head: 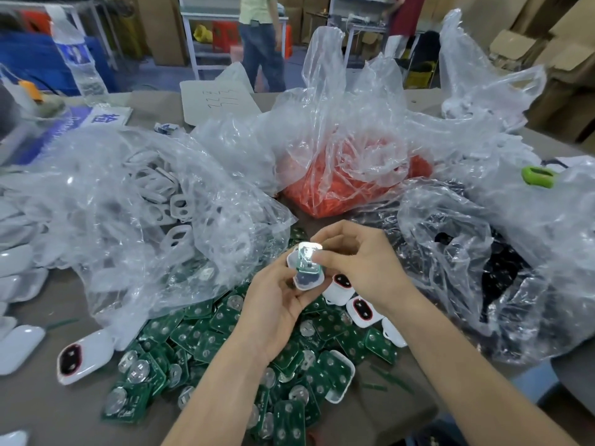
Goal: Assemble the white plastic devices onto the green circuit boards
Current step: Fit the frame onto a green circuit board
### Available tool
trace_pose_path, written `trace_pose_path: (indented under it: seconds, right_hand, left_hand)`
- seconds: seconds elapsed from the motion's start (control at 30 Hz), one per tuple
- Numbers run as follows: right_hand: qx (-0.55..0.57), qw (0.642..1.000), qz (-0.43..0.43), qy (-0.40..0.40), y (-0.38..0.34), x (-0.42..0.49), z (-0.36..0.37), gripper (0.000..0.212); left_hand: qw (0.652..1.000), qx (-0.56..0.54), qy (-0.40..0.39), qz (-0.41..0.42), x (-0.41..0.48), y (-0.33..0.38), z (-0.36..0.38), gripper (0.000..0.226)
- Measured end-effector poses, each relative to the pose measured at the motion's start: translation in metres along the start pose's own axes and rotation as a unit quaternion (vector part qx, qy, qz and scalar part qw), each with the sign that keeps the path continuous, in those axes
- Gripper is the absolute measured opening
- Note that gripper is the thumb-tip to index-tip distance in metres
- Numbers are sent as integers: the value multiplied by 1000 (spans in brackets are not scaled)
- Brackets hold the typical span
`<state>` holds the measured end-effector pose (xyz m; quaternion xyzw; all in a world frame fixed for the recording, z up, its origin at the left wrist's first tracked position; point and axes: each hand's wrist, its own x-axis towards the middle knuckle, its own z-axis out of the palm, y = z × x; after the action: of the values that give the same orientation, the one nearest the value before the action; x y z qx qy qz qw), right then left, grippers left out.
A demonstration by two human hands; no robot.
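Observation:
Above the table's middle my left hand grips a white plastic shell from below, fingers curled round it. A green circuit board sits inside the shell, and a light glows at its top end. My right hand pinches the shell's upper end from the right. Under both hands lies a heap of green circuit boards with round metal discs. Several white shells with red-rimmed black windows lie beside the heap, and another one lies at the left.
A clear bag of white shells spreads over the left. A bag of orange parts stands behind the hands, and a bag of black parts lies at the right. A water bottle stands far left. A person stands beyond the table.

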<state>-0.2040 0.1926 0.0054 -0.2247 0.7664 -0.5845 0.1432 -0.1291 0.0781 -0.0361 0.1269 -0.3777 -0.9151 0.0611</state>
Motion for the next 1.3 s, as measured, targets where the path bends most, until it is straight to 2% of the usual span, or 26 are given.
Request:
trace_pose_path:
  seconds: [0.17, 0.33, 0.6, 0.73, 0.87, 1.0, 1.2, 1.3]
  right_hand:
    - [-35, 999, -5, -35, -2, 3, -3, 14]
    - [0, 999, 3, -53, 1, 5, -8, 14]
    - [-83, 996, -13, -42, 6, 5, -4, 14]
    - [-125, 991, -16, -51, 5, 3, -3, 24]
    - [-153, 987, -35, -38, 6, 2, -2, 24]
    - [-141, 989, -49, -14, 9, 0, -2, 28]
    - [-44, 999, -12, -3, 10, -1, -7, 33]
    - [-77, 997, -11, -6, 11, -2, -7, 33]
  left_hand:
    - [1000, 5, 3, -4, -1, 2, 2, 35]
    - [1000, 5, 8, -12, -2, 3, 2, 35]
    - [999, 2, 51, -6, -1, 0, 1, 37]
    - [999, 22, 38, 2, -2, 0, 2, 39]
    - [999, 13, 42, -2, -4, 0, 3, 38]
    - [999, 17, 44, -4, -3, 0, 2, 37]
    - [998, 10, 55, -7, -1, -1, 0, 36]
    - [998, 13, 55, -3, 1, -3, -1, 33]
